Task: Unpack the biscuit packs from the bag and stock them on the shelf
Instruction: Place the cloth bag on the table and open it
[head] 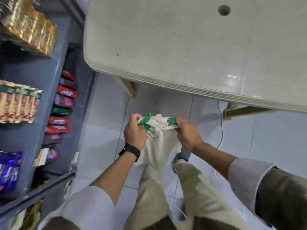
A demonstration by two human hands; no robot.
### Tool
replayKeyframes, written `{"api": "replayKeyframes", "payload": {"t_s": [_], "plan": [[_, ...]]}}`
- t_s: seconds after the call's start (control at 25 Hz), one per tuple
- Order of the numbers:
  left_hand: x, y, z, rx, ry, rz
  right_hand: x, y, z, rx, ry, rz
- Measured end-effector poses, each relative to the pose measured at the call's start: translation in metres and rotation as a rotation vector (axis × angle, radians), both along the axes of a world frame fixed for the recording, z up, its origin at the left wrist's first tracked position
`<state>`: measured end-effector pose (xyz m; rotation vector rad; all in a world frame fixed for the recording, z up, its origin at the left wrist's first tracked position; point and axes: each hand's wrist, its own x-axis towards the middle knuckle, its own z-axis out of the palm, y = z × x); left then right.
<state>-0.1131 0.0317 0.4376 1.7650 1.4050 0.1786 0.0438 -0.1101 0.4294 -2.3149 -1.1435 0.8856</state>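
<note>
A white cloth bag [160,143] with green handles hangs in front of my legs, below the table edge. My left hand [133,130] grips the left green handle [146,119] and the bunched cloth beside it. My right hand [186,132] holds the right green handle [172,121] and the bag's rim. The bag's mouth is gathered between my hands, so its contents are hidden. On the left stands a grey shelf [33,70] stocked with biscuit packs: gold packs [31,27] on top, red-and-yellow packs [18,103] in the middle.
A beige plastic table [191,47] fills the upper right, its legs just beyond the bag. A lower shelf row holds red, purple and green packs [62,112]. Blue packs [9,171] lie at the left edge. A thin white cable [221,127] trails over the tiled floor.
</note>
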Motion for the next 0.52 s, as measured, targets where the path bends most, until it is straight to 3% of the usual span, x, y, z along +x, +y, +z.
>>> {"api": "replayKeyframes", "payload": {"t_s": [0.28,0.4,0.52], "plan": [[-0.004,0.042,0.244,0.095,-0.331,-0.102,-0.012,0.009,0.239,0.377,0.032,-0.127],[0.046,0.093,0.317,0.222,-0.475,-0.186,0.028,0.046,0.315,0.576,-0.007,-0.248],[0.123,0.149,0.360,0.319,-0.496,-0.260,0.095,0.091,0.362,0.663,-0.083,-0.301]]}}
